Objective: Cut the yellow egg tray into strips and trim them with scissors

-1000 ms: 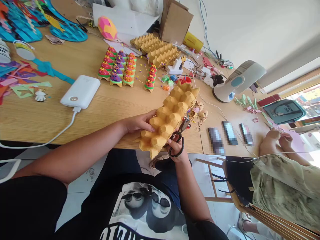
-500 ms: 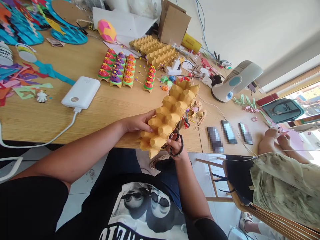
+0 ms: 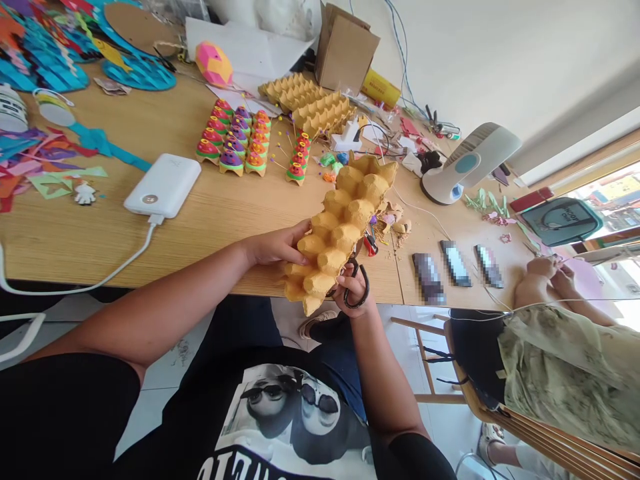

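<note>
Holding a yellow egg tray (image 3: pixel 333 241) and scissors (image 3: pixel 367 287).
The left hand (image 3: pixel 277 245) is gripping the egg tray mid-frame; the right hand (image 3: pixel 353 289) is gripping the scissors by the handles.

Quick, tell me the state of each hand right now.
Left hand: closed, gripping the egg carton by its near-left edge.
Right hand: closed, holding the scissors by the handles; the blades are mostly hidden behind the carton.
</note>
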Demonstrator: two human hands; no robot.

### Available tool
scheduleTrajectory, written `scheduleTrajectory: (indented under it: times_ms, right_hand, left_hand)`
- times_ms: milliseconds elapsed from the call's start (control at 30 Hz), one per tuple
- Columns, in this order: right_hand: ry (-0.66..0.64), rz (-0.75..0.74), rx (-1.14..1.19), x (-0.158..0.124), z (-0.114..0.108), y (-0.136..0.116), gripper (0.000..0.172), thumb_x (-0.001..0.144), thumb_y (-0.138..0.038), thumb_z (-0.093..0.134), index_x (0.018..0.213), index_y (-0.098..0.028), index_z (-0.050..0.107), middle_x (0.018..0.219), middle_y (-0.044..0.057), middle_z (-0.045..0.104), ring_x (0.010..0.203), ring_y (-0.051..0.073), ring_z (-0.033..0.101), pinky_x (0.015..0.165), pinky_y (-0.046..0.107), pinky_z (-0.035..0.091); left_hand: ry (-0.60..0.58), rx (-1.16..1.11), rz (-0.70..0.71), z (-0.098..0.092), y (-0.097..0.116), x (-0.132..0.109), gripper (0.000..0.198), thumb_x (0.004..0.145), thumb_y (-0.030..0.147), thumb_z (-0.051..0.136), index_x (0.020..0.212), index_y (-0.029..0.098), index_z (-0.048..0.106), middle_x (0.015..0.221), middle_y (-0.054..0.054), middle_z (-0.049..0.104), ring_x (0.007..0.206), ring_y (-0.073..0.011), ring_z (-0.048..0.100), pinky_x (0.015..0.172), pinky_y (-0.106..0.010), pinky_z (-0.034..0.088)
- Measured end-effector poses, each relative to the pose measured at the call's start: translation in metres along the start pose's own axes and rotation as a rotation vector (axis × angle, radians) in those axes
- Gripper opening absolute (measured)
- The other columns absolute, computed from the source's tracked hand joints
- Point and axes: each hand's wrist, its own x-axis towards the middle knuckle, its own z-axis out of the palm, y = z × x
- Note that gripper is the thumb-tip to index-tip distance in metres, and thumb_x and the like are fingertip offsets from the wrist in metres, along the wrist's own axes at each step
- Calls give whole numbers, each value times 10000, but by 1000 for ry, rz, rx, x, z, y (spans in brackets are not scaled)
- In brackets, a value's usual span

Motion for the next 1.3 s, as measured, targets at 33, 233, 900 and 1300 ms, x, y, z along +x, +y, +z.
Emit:
scheduleTrajectory:
  times_ms: [33, 233, 900, 1300]
  right_hand:
    - [2, 1, -1, 0, -1, 0, 533, 598, -307, 990, 965, -288, 604, 934, -45, 715, 709, 115, 627, 592, 218, 541]
    - [35, 12, 13, 2, -5, 2, 534, 580, -309, 1029, 970, -299, 665, 886, -49, 715, 731, 147, 657, 612, 255, 548]
    - [265, -321, -284, 9, -1, -18, 514, 759, -343, 935, 1146, -311, 599, 843, -69, 665, 760, 169, 599, 707, 301, 464]
    - [258, -340, -893, 23, -19, -44, 333, 784, -210, 832, 1094, -293, 744, 802, -60, 616, 757, 211, 525, 749, 355, 404]
  left_hand:
    - [4, 2, -2, 1, 0, 0, 965, 726, 247, 1050, 1612, 415, 704, 1384, -48, 831, 1363, -345, 763, 1117, -415, 639]
    - [24, -1, 6, 6, 2, 0, 1018, 736, 274, 1068, 1660, 379, 654, 1447, -68, 809, 1404, -352, 753, 1138, -433, 638]
    - [364, -183, 51, -17, -6, 5, 850, 693, 195, 930, 1483, 367, 671, 1228, 24, 833, 1233, -294, 790, 1041, -409, 618]
    - [429, -174, 9, -17, -8, 9, 914, 666, 186, 918, 1512, 351, 616, 1217, 20, 820, 1244, -293, 789, 1039, -411, 603]
